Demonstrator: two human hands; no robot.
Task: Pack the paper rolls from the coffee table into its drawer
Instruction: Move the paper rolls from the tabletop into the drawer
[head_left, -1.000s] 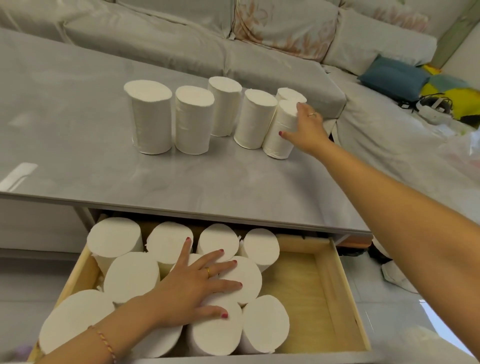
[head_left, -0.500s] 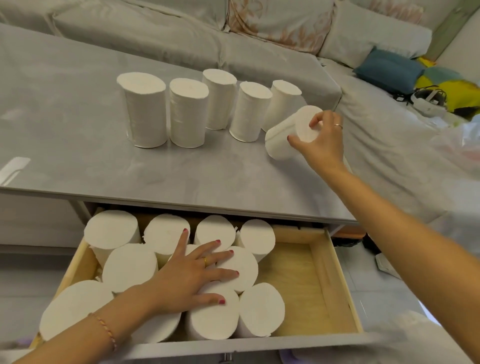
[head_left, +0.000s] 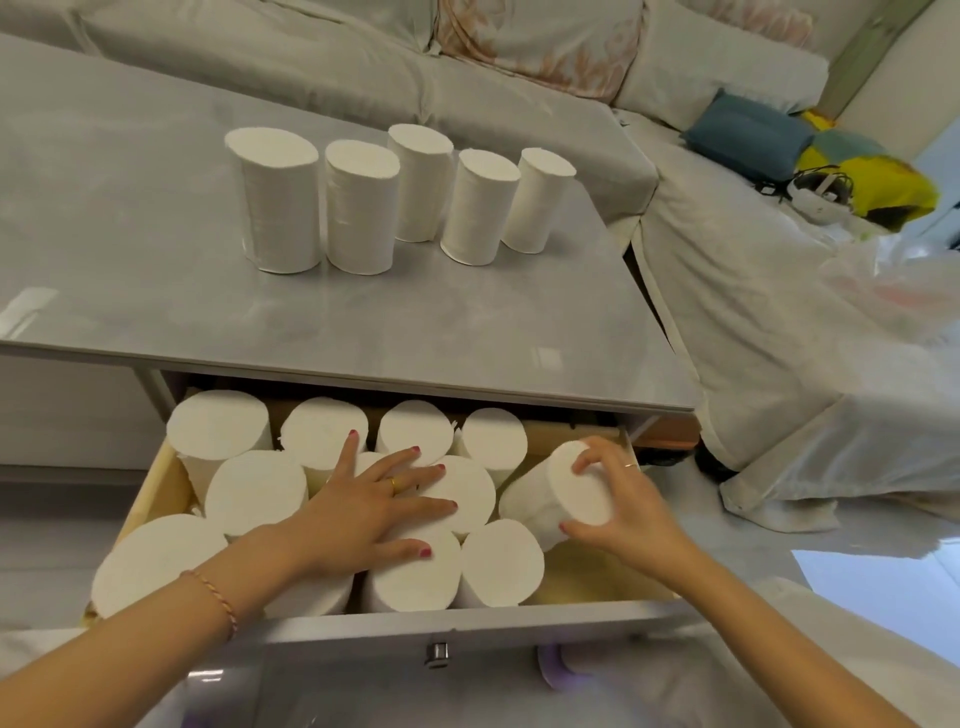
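1. over the open drawer (head_left: 641, 608), head view: our right hand (head_left: 626, 512) grips one paper roll (head_left: 558, 493) by its near end, fingers curled on the flat face and thumb under it. roll is tilted, long axis running from the hand down and away to the left, far end dipping toward the bare wooden floor on the drawer's right side.
2. our left hand (head_left: 371, 512) lies flat and spread, palm down, on the packed rolls (head_left: 254, 491), grasping nothing, just pressing them.
3. key relation: the free slot sits right of the packed block, directly under the held roll and next to the right hand. left hand is further off and busy. we judge the roll needs turning upright, flat end up like its neighbours, then lowering beside the nearest packed roll, which it looks close to or touching; can't tell which.
4. coffee table (head_left: 156, 291) top: five upright rolls (head_left: 358, 205) in a row, well beyond both hands, roughly centred ahead, closer to the right hand's side. task is partway done by our read.
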